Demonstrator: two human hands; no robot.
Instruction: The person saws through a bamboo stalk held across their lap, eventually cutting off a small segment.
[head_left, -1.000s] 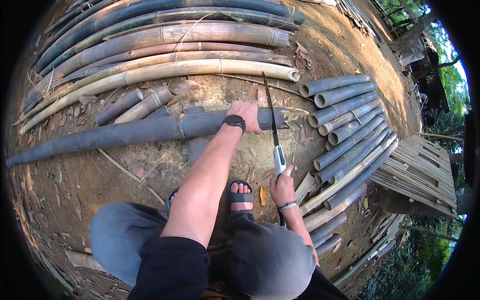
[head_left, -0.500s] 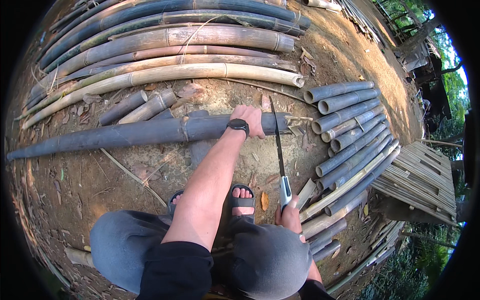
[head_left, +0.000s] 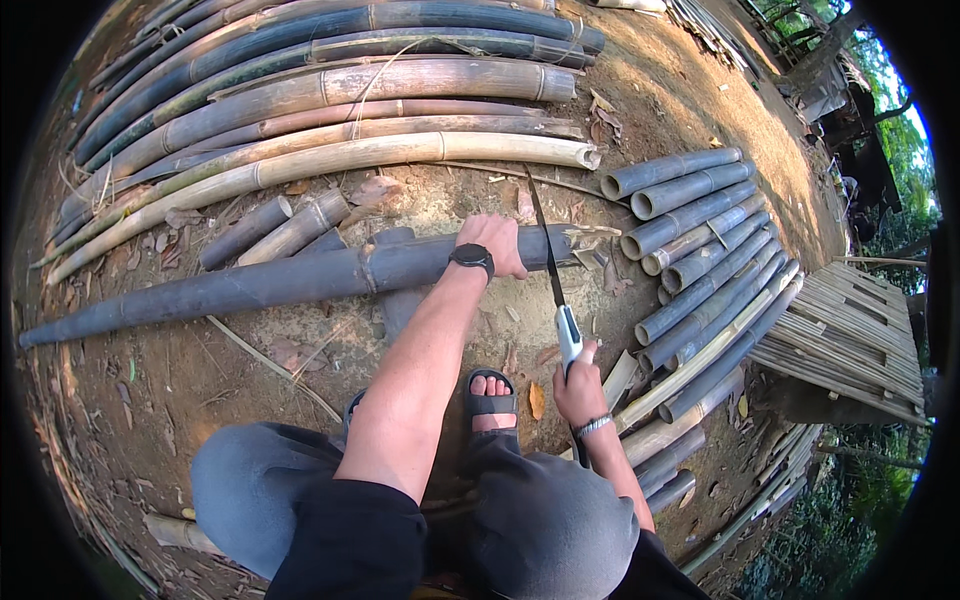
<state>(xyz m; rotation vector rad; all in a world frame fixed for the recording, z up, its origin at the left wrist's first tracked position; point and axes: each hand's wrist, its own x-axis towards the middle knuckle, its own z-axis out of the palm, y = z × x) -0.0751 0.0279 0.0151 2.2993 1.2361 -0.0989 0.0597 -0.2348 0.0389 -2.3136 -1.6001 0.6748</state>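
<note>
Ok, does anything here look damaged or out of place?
Nothing stands out. The left hand steadies a dark bamboo pole on the dirt, the right hand holds a saw across its end, and the cut lengths lie stacked alongside.

Right hand [head_left: 580,392] pulled the saw [head_left: 548,262] back toward the body a bit, so the blade slid across the dark bamboo pole [head_left: 300,280].

Saw handle [head_left: 570,340] partly inside the right hand [head_left: 580,390]; long bamboo poles' [head_left: 330,100] left ends beyond the rim.
</note>
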